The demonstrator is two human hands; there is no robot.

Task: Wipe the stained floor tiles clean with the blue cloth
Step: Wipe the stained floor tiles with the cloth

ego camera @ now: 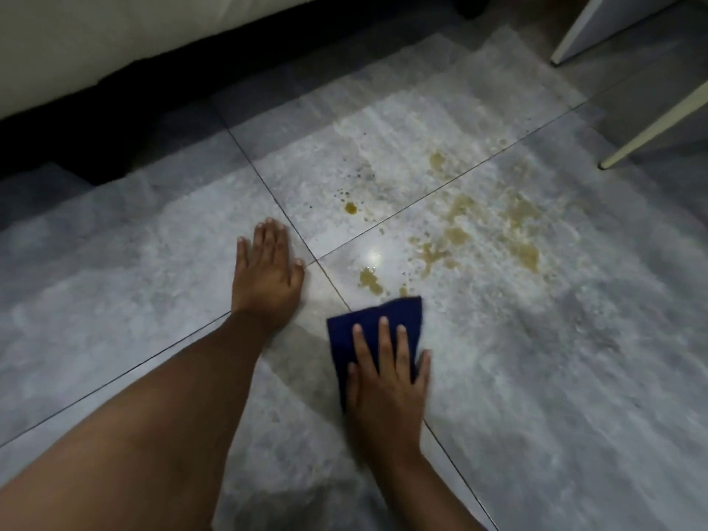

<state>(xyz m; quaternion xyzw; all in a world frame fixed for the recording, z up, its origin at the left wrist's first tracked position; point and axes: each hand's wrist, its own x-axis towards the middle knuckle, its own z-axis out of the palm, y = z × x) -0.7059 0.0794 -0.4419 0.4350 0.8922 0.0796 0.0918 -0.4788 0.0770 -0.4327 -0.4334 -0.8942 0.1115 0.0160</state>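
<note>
- While the right hand (387, 381) presses flat on the blue cloth (377, 320), fingers straight and spread over it, the wipe looks barely begun. The cloth's far edge sits right at the nearest yellow-brown blot.
- The left hand (268, 274) is planted palm-down on bare tile, fingers straight and close together, holding nothing. It reads as a brace, just beside the crossing of the grout lines (312, 261).
- The cloth lies folded into a rough square on the near tile, just right of a grout line, under the right palm.
- The stains (456, 235) spread beyond the cloth over neighbouring tiles in yellow-brown blots and streaks. There is also a scatter of dark specks and one darker round drop (350, 208) further off.
- Next move, I'd say: push the cloth forward and rightward through the blots with steady pressure, turning to a clean face as it loads up.
- The floor tiles (555, 358) are large, grey, mottled like stone and glossy. A bright glint sits by the nearest blot, and the spill looks wet.
- At the far edge there is a pale upholstered base (95, 44) with dark shadow beneath, and slim cream furniture legs (651, 128) stand at upper right.
</note>
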